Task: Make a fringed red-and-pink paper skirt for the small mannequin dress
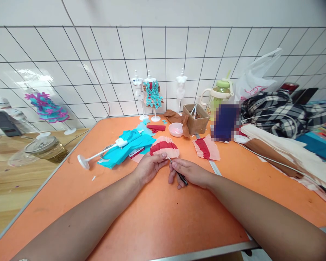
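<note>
Near the middle of the orange table, my left hand pinches the lower edge of a round pink paper piece with a red pleated band. My right hand is closed on a slim tool with a dark handle and a thin metal tip. That tip points up and left, at the lower edge of the round piece, close to my left fingers. A second pink and red pleated piece lies to the right of my hands.
Left of my hands, a fallen white stand lies with turquoise paper. Behind are a pink bowl, a cardboard box, a bottle and small mannequins. Paper sheets and checkered cloth lie right.
</note>
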The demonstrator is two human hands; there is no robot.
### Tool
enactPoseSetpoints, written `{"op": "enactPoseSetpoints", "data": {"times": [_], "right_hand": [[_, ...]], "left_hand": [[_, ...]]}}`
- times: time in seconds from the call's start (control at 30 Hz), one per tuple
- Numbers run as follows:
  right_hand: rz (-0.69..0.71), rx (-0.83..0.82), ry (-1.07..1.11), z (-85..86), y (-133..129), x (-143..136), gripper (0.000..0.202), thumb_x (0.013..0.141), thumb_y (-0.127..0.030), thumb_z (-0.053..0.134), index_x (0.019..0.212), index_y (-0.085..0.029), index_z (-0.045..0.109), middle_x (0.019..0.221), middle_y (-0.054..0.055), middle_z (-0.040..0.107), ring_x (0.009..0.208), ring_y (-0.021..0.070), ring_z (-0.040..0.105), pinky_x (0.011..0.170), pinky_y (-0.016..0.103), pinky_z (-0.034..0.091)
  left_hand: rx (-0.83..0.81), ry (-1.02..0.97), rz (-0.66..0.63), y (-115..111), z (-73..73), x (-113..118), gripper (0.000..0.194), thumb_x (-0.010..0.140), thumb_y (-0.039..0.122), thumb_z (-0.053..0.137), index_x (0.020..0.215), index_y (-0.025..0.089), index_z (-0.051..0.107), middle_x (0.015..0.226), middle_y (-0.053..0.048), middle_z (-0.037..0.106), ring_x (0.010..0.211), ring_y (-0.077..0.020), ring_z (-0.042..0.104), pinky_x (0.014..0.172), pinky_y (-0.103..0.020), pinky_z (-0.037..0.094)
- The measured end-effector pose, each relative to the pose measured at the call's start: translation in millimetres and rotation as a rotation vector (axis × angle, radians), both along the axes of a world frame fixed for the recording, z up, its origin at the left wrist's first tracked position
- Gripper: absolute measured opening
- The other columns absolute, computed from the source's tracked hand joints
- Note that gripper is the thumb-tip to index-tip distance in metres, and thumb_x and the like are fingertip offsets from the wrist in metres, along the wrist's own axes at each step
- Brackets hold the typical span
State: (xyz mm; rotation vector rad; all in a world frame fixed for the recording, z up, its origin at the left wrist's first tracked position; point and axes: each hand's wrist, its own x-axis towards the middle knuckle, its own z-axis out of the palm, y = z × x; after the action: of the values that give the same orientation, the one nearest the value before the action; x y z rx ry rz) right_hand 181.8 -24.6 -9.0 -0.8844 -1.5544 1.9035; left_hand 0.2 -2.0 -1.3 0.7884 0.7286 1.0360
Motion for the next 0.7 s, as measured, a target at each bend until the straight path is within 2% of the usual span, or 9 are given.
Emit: {"op": "enactPoseSetpoints", "data": {"times": [0.6,0.7], "right_hand": [[0.01,0.03,-0.033,3.0,-0.4,-0.5,0.043,0.09,-0.063,0.045,0.083,-0.02,0.044,0.08,0.004,0.071,0.045,0.0083,0.053,0.048,0.022,0.046],[0.02,0.026,-0.037,4.5,-1.2,-0.1,0.042,0.09,-0.062,0.045,0.085,-0.02,0.045,0.081,0.004,0.071,0.045,0.0081,0.053,0.048,0.022,0.045]], "left_hand": [[-0.019,0.004,0.02,0.0,-0.5,-0.7,0.017,0.069,0.017,0.078,0.084,0.014,0.072,0.083,-0.004,0.074,0.081,-0.0171,0.069,0.079,-0.028,0.052],[-0.036,-0.005,0.064,0.7,-0.5,-0.8,0.015,0.068,0.016,0.079,0.081,0.013,0.072,0.082,-0.005,0.074,0.082,-0.0175,0.069,0.079,-0.028,0.053]]}}
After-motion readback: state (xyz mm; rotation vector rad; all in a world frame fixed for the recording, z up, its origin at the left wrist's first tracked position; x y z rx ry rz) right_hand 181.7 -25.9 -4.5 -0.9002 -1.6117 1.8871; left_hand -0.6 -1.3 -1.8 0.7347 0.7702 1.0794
